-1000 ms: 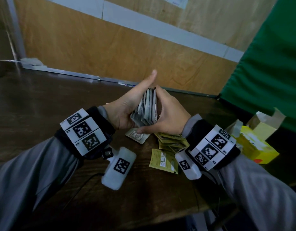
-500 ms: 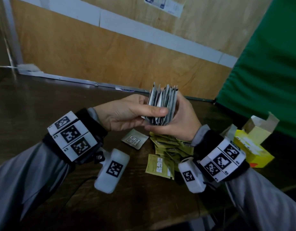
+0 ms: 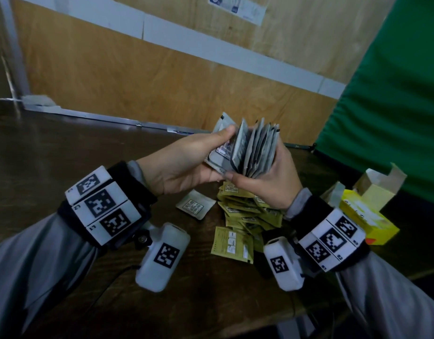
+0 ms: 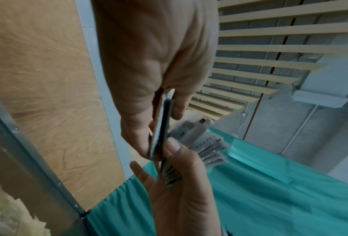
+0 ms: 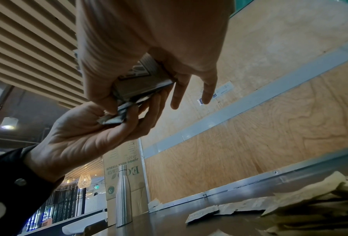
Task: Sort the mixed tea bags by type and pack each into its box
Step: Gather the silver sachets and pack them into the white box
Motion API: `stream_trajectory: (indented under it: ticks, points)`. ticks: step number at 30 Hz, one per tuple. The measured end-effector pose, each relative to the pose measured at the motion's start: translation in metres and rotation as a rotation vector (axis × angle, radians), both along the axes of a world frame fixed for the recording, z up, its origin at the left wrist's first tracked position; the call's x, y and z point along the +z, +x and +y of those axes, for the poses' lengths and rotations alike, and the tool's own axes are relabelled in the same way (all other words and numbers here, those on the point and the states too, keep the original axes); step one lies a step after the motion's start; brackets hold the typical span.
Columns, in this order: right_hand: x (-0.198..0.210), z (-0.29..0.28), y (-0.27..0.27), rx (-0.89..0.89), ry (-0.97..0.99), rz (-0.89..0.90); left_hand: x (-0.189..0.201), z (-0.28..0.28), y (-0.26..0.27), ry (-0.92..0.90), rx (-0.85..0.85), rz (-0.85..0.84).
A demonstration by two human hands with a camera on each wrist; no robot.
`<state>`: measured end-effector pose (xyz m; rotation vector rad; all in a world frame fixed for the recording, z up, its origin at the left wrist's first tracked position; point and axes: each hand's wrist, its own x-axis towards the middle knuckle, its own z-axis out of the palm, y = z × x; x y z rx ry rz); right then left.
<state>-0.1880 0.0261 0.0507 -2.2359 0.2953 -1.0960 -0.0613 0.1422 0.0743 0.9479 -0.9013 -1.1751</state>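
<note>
The left hand has drawn a few grey tea bags off the bundle, pinching them, where a moment ago both hands squared one stack. The right hand grips the fanned grey stack, so the greys look gathered, unboxed. Below: one grey sachet, yellow tea bags mid-surface, the open yellow box near the right edge. Their print is illegible; a carton reads "JUMBO ROLL TISSUE".
</note>
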Motion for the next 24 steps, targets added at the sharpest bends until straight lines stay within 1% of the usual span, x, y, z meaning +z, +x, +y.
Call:
stream_trajectory:
  ticks: [1, 3, 6, 8, 12, 16, 19, 22, 24]
  points:
    - [0.000, 0.001, 0.000, 0.003, 0.003, -0.002, 0.000, 0.000, -0.001, 0.011, 0.012, 0.032]
    - [0.001, 0.003, 0.000, 0.008, 0.010, -0.006, 0.000, -0.001, -0.001, 0.029, 0.031, 0.041]
    - [0.002, 0.007, 0.000, 0.003, 0.006, 0.008, -0.002, -0.002, -0.001, 0.029, 0.039, -0.007]
    - [0.005, 0.010, 0.000, 0.000, 0.003, 0.021, -0.004, -0.003, -0.001, 0.022, 0.071, -0.083]
    - [0.007, 0.011, 0.002, -0.027, -0.017, 0.006, -0.009, -0.006, 0.000, 0.004, 0.247, -0.225]
    - [0.007, 0.012, 0.006, -0.043, -0.009, -0.020, -0.008, -0.006, 0.002, -0.022, 0.368, -0.277]
    - [0.008, 0.014, 0.007, -0.028, 0.048, -0.026, -0.005, -0.004, 0.002, -0.013, 0.354, -0.249]
    - [0.008, 0.017, 0.010, -0.020, 0.141, -0.007, 0.000, 0.001, -0.002, -0.068, 0.276, -0.273]
    - [0.009, 0.019, 0.011, -0.014, 0.236, 0.021, -0.001, 0.003, -0.005, -0.119, 0.271, -0.273]
